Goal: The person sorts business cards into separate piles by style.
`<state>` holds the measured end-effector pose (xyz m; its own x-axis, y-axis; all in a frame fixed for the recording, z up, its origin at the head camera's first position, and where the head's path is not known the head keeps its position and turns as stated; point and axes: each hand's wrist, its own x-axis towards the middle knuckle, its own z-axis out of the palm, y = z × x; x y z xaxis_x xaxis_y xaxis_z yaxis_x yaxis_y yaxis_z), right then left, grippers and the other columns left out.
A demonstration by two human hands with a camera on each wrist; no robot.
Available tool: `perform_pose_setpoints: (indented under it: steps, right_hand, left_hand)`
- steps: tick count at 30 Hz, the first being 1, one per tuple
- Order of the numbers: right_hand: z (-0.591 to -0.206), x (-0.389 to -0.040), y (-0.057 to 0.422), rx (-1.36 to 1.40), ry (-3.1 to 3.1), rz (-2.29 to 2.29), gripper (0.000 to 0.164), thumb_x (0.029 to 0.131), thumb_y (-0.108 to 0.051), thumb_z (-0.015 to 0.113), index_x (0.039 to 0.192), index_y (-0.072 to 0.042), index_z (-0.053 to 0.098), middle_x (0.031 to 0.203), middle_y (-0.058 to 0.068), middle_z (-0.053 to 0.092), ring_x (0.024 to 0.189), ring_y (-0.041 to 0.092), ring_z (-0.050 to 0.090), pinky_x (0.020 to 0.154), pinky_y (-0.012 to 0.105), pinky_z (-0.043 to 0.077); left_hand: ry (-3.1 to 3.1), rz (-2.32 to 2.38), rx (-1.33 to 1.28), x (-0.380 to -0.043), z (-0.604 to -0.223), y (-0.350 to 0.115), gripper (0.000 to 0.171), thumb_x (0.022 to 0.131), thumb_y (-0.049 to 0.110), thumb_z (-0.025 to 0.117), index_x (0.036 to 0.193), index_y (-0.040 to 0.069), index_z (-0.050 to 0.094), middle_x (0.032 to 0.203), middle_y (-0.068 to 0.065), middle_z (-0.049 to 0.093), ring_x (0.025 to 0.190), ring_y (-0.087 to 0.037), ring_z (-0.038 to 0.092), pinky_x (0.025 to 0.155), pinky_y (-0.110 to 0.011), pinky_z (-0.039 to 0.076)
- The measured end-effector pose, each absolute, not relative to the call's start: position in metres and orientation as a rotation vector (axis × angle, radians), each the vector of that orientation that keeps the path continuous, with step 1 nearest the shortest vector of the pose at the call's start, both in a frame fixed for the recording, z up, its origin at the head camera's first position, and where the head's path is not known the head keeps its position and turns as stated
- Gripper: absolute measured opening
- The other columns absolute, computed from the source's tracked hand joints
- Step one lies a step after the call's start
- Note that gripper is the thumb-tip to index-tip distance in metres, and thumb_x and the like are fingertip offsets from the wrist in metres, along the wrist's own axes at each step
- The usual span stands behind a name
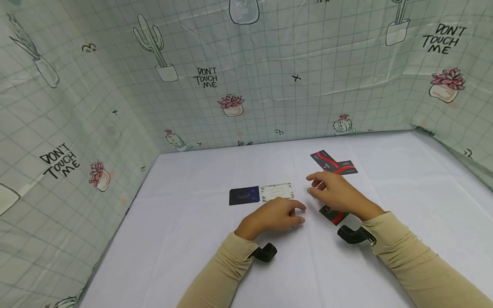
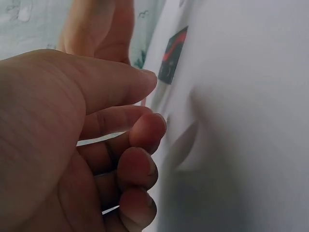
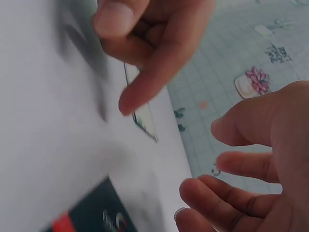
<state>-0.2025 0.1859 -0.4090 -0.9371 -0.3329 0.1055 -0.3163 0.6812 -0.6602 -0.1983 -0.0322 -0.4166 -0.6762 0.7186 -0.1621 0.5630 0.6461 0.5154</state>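
My left hand point(image 1: 276, 214) hovers over the white table just in front of a white card with a leafy border point(image 1: 277, 191), its fingers loosely curled around nothing. Beside that card, to the left, lies a dark blue card pile point(image 1: 244, 195). My right hand point(image 1: 334, 191), likewise holding nothing, is above the table between black-and-red cards. Two of these, a tilted card point(image 1: 322, 159) and an overlapping card point(image 1: 348, 167), lie beyond it. A third black-and-red card point(image 1: 333, 214) lies under the right hand, partly hidden by it. In the left wrist view, thumb and fingertips stand apart.
A white cloth covers the table point(image 1: 185, 192). Behind and at both sides hangs a grid-patterned curtain point(image 1: 269, 64) with cactus drawings. Each wrist wears a black strap device, one on the left point(image 1: 265, 253) and one on the right point(image 1: 355, 235).
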Motion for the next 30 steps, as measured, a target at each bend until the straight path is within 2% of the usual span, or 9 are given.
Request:
perform_pose_setpoints:
  steps: [4,12,18,30]
  right_hand:
    - [-0.408,-0.194,0.206,-0.540,2.881,-1.064,0.038,0.097,-0.022,0.065,0.128,0.001,0.064,0.111,0.011,0.068,0.095,0.022,0.065,0.077,0.040,0.051]
    - [-0.412,-0.179,0.250,-0.475,2.930,-0.928,0.036,0.097,-0.024,0.066,0.126,-0.002,0.066,0.095,-0.001,0.067,0.088,0.017,0.062,0.074,0.037,0.048]
    - [-0.420,-0.164,0.281,-0.438,2.985,-0.847,0.035,0.096,-0.025,0.068,0.122,-0.003,0.067,0.089,-0.004,0.063,0.077,0.009,0.055,0.066,0.029,0.046]
    - [-0.430,-0.155,0.313,-0.371,2.960,-0.825,0.009,0.096,-0.024,0.069,0.093,-0.015,0.068,0.074,-0.007,0.054,0.064,0.004,0.047,0.058,0.025,0.039]
  left_hand:
    - [2.491,0.568,1.094,-0.193,-0.418,-0.022,0.033,0.099,0.026,0.065,0.129,0.013,0.067,0.075,0.009,0.058,0.067,-0.002,0.051,0.063,-0.017,0.041]
    - [2.471,0.465,1.233,-0.177,-0.424,0.009,0.032,0.100,0.031,0.063,0.130,0.022,0.066,0.075,0.016,0.057,0.068,0.005,0.050,0.062,-0.013,0.040]
    - [2.477,0.370,1.315,-0.166,-0.424,0.028,0.030,0.099,0.033,0.063,0.129,0.025,0.067,0.077,0.019,0.056,0.070,0.008,0.049,0.062,-0.011,0.039]
    - [2.458,0.283,1.377,-0.154,-0.425,0.068,0.026,0.095,0.037,0.069,0.120,0.030,0.068,0.077,0.023,0.055,0.068,0.014,0.048,0.064,-0.008,0.038]
